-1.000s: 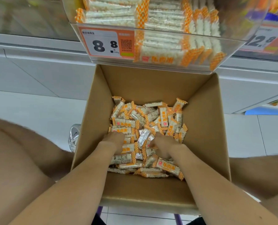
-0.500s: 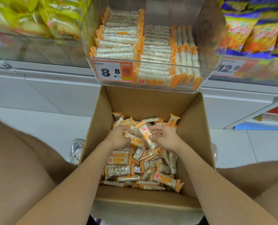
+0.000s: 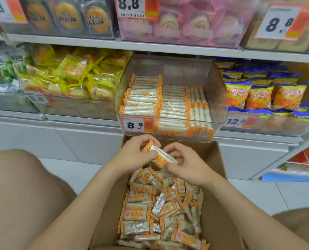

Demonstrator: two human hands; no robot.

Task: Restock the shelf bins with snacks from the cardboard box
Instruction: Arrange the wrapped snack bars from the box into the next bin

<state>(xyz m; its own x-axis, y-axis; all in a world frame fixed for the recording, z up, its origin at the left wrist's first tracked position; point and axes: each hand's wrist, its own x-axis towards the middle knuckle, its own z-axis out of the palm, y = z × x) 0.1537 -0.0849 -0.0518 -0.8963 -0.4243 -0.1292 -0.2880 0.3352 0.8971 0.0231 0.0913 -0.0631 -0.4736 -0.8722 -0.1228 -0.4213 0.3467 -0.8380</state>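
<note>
An open cardboard box (image 3: pixel 220 181) in front of me holds several white snack bars with orange checked ends (image 3: pixel 161 208). Above the far end of the box, my left hand (image 3: pixel 134 156) and my right hand (image 3: pixel 188 166) hold a small bunch of the same snack bars (image 3: pixel 161 156) between them, fingers curled round it. Just beyond, a clear plastic shelf bin (image 3: pixel 216 98) with an 8.8 price label (image 3: pixel 137 124) contains neat rows of these bars.
Yellow snack bags (image 3: pixel 72 76) fill the bin to the left; blue and orange bags (image 3: pixel 258 94) fill the bin to the right. An upper shelf (image 3: pixel 150 46) carries more bins. My bare knees flank the box on a white tiled floor.
Both hands have risen out of the pile in the box with bars held between them, toward the bin. My head has tilted up, bringing the shelves into view.
</note>
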